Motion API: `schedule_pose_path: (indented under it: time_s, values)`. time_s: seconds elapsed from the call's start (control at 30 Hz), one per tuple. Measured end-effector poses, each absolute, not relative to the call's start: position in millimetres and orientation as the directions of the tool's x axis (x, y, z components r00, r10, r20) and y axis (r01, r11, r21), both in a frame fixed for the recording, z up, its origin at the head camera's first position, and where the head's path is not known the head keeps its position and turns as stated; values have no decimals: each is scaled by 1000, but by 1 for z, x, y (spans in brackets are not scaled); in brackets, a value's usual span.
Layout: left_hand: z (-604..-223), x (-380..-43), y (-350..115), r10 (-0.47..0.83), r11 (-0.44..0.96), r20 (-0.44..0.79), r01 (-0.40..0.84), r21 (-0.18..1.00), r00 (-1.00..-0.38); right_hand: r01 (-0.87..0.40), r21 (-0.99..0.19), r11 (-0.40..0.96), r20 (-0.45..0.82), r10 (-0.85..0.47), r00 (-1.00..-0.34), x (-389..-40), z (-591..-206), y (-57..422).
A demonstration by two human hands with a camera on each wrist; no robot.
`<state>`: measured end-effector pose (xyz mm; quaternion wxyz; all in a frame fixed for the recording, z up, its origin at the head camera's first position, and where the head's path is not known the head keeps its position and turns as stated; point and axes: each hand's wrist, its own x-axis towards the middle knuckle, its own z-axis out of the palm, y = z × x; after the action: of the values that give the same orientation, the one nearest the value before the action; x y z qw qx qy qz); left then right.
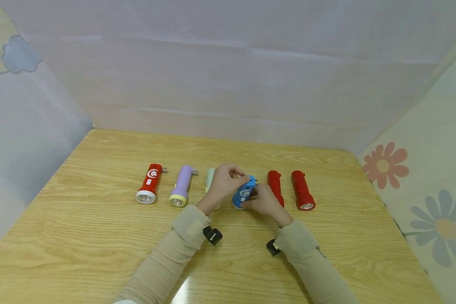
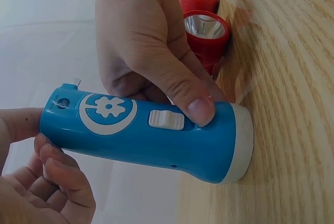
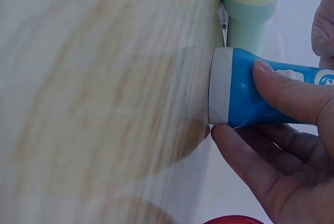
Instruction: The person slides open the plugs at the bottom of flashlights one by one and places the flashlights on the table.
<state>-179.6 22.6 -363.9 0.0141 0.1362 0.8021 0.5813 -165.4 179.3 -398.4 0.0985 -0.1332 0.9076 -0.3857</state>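
A blue flashlight (image 1: 244,193) stands lens-down on the wooden table, its white rim at the tabletop in both wrist views. My right hand (image 1: 267,201) grips it low, the thumb lying just below the white slide switch (image 2: 167,120). At the tail end, the thumb and fingertips of my left hand (image 1: 225,182) pinch the casing. Metal plug prongs stick out near that end in the head view. Partly behind my left hand is a mint-green flashlight (image 3: 249,18) with a pale yellow rim. Just beyond my right hand lies a red flashlight (image 1: 275,182), partly covered.
Left of my hands lie a purple flashlight (image 1: 183,181) with a yellow rim and a red flashlight (image 1: 152,179) with a white rim, both with prongs out. Another red flashlight (image 1: 302,190) lies at the far right. Cloth-covered walls (image 1: 228,84) bound the table (image 1: 99,236).
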Motion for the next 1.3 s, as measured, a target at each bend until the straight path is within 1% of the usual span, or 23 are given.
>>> schedule_pose_path:
  time_s: [0.3,0.8,1.07,1.3]
  values:
    - [-363,-180,23,232,298,105,174,938,-967,-168,-721,672,-73,-314,-947,-164,-399,179]
    - [-363,-182,25,228,312,105,174,934,-968,-173,-724,667,-54,-305,-951,-164,-398,179]
    - [-362,-181,26,218,308,88,154,939,-972,-189,-721,666,-34,-307,-951,-163,-398,178]
    - [-364,-179,27,210,299,122,183,937,-970,-153,-728,668,-65,-289,-955,-164,-398,179]
